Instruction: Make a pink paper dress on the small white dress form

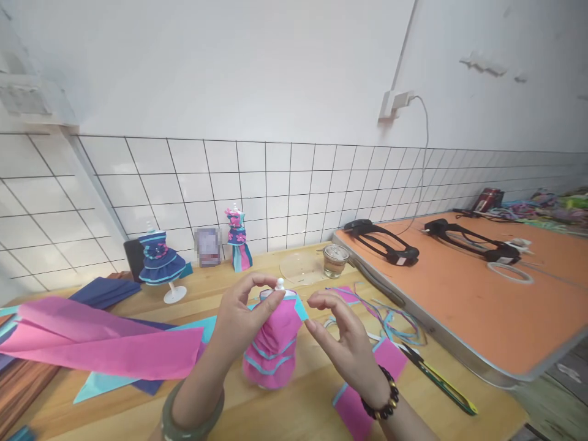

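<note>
A small white mannequin wearing a pink paper dress (272, 349) with light-blue trim stands on the wooden table (285, 416) in front of me. My left hand (241, 321) is wrapped around the dress's upper left side, thumb and forefinger near the white neck knob (280, 284). Just right of the dress hovers my right hand (346, 340), fingers curled but apart, with nothing visible in them. A green bangle sits on my left wrist and a dark bead bracelet on my right.
Pink paper sheets (92, 346) and blue sheets lie at left. Two finished dress mannequins (160, 260) (237, 240) stand by the tiled wall. A glass jar (335, 260), ribbon strips (395, 321), scissors (436, 376) and an orange table (482, 294) with black headbands are at right.
</note>
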Tool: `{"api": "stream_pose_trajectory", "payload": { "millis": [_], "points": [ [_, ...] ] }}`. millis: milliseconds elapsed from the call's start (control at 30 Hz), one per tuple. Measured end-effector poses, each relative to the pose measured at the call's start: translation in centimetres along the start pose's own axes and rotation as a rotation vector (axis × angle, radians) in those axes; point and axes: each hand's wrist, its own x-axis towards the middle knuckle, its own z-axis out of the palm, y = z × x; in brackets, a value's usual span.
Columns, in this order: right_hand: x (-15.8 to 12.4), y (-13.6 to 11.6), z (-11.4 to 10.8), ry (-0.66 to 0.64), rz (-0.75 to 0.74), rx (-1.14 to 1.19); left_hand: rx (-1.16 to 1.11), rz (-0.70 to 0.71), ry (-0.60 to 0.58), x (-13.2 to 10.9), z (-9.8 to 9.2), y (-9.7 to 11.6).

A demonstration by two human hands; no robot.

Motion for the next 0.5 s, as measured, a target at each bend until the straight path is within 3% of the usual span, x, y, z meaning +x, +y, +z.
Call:
{"api": "stream_pose_trajectory", "payload": {
  "millis": [267,500],
  "points": [
    [2.1,-2.2,1.7,-0.034,0.151,0.184,-0.001,0.022,-0.019,-0.9,-1.1,0.0],
    [2.6,-2.6,2.9,-0.078,0.129,0.291,-0.127,0.028,-0.04,-1.0,-1.9,-0.1]
  ]
}}
